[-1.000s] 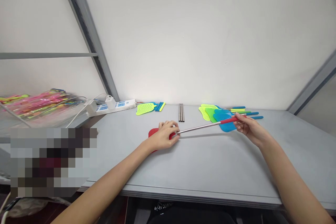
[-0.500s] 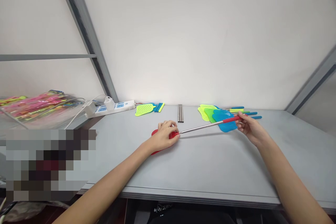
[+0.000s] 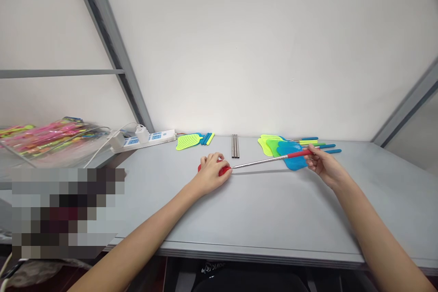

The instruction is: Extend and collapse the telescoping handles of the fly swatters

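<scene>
Grip at both ends of one red fly swatter [image 3: 260,163], stretched across the counter [image 3: 273,219]. Left hand [image 3: 209,175] cupped over the red mesh head, fingers [image 3: 219,162] curled down and pressing it flat against the counter. Right hand [image 3: 323,167] pinching the red handle sleeve [image 3: 299,154], fingers closed around it and lifting that end slightly, so that the telescopic steel rod slopes up from left to right.

Best handled, judging by the hold, as a straight pull or push along the rod: keep the head pinned, move the handle in line with the steel, avoid bending the thin sections sideways, and mind the pile of blue and green swatters [image 3: 278,147] just behind the right hand.

Farther back: a loose yellow-green swatter head [image 3: 189,141] beside a few blue and yellow handle sleeves [image 3: 207,138], then bare steel rods [image 3: 235,146] lying side by side near the wall.

Off the counter to the left, past a white power strip [image 3: 145,139]: a clear plastic container [image 3: 51,146] holding a heap of pink, yellow and green pieces, too blurred to identify. No other container in sight.
</scene>
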`<state>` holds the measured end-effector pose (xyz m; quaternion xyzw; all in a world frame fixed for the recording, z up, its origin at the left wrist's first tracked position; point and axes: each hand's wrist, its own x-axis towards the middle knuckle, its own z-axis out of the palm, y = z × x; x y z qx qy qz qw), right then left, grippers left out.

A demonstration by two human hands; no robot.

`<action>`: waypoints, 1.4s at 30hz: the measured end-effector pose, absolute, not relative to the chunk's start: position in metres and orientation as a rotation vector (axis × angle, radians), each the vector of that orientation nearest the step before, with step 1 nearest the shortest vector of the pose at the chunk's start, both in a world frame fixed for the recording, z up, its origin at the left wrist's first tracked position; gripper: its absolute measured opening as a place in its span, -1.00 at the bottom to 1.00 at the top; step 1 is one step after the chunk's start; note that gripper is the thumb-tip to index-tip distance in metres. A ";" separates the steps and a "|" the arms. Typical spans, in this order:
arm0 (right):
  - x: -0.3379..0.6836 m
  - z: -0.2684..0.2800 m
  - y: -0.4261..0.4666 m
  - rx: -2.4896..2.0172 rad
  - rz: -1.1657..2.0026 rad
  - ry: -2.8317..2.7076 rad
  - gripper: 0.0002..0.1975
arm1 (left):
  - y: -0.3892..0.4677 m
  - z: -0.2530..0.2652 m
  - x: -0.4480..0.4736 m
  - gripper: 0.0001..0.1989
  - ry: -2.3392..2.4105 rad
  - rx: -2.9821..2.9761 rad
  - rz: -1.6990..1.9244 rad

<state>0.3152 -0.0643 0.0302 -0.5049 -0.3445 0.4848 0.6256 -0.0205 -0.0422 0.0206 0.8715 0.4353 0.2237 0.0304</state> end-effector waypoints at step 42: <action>0.309 0.032 -0.066 -1.195 1.093 -0.769 -0.84 | -0.042 0.023 -0.019 -0.91 1.281 2.550 0.642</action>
